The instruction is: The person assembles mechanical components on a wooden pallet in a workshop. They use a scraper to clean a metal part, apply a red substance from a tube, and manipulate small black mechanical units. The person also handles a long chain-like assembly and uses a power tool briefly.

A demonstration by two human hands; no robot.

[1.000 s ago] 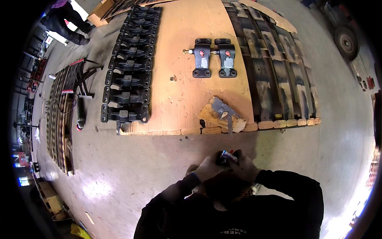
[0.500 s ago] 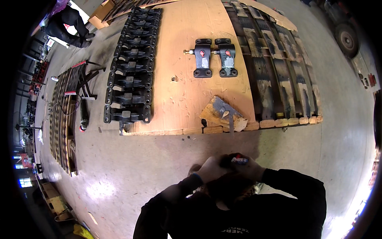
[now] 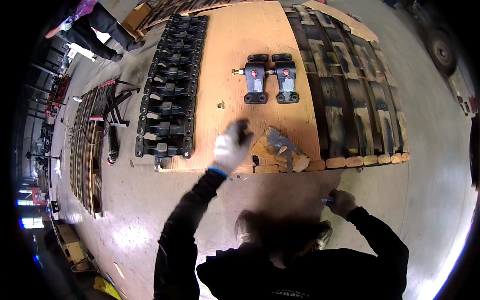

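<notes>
My left hand (image 3: 231,146), in a white glove, reaches forward over the near edge of a plywood sheet (image 3: 227,55). It is blurred, and a dark patch shows at its fingertips. My right hand (image 3: 342,201) stays low near my body, closed on a small blue object (image 3: 327,200). Just right of my left hand lies a wood scrap with a grey metal piece (image 3: 281,148) on it. Further back on the sheet stand two black metal housings (image 3: 271,80) with red spots.
Several black metal brackets (image 3: 169,90) lie in a double row along the sheet's left side. Dark pallet slats (image 3: 350,95) run on the right. A metal rack (image 3: 92,135) lies on the floor at left. Another person (image 3: 92,22) stands far left, and a wheel (image 3: 442,47) is far right.
My hands were together near my chest on a small dark item. My left hand has now swung forward to the plywood edge, and my right hand has dropped to the right.
</notes>
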